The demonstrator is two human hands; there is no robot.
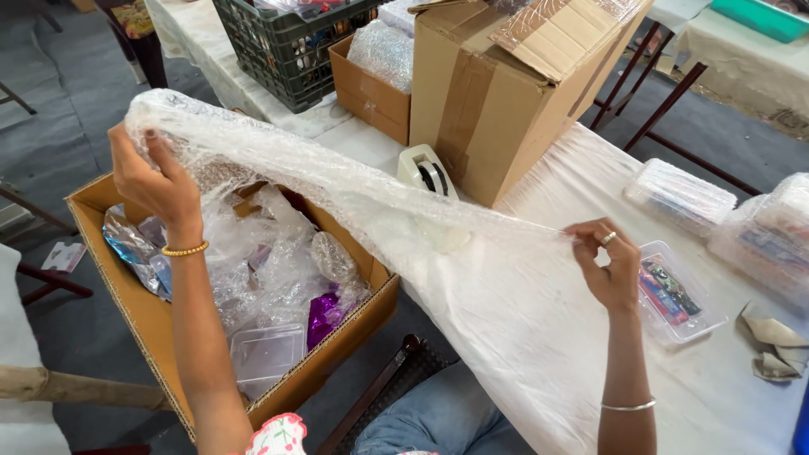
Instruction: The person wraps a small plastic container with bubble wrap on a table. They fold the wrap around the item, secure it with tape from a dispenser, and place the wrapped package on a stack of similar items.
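A long sheet of clear bubble wrap (354, 202) stretches between my two hands above the table edge. My left hand (156, 181), with a gold bangle on the wrist, grips its bunched left end, raised over an open cardboard box (152, 324) on the floor. My right hand (607, 261), wearing a ring and a thin bracelet, pinches the sheet's right edge over the white-covered table (716, 379). A clear plastic container (678, 295) with colourful items lies just right of that hand.
The floor box holds plastic scraps, foil and a clear tub. A white tape dispenser (427, 171), a tall cardboard box (497, 93), a small box of bubble wrap (375, 80) and a black crate (291, 46) stand behind. Wrapped containers (678, 195) lie at right.
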